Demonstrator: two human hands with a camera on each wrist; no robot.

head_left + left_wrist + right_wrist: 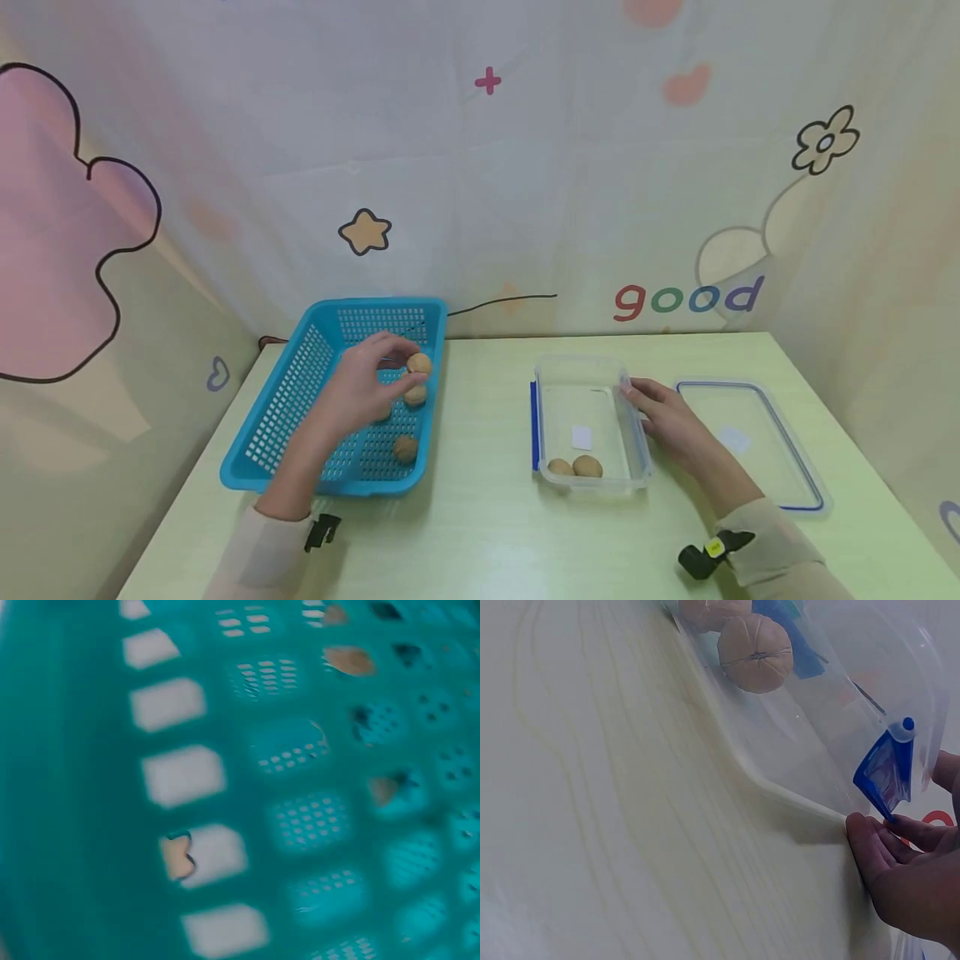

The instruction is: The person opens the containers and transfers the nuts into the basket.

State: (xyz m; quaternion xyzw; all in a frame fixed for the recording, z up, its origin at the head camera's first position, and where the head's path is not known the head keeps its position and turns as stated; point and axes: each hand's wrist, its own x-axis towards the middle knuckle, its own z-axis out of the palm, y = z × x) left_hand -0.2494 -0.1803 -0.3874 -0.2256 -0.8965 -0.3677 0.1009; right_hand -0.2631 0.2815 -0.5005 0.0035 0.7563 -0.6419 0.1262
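In the head view, my left hand [367, 379] pinches a walnut [419, 363] between thumb and fingers, over the right part of a blue plastic basket [255, 475]. Below it in the basket lie more walnuts, one [406, 450] near the front. The left wrist view is filled by the blurred basket wall [75, 787], so that hand is hidden there. My right hand [671, 421] grips the right wall of a clear plastic container [637, 450]. Two walnuts rest at the container's front, one [755, 654] plain in the right wrist view. A blue clip flap [885, 769] hangs beside my fingers [866, 847].
A clear lid [765, 450] with a blue seal lies on the table [487, 533], right of the container. Behind the table hangs a printed curtain [495, 192]. Table surface separates the basket from the container.
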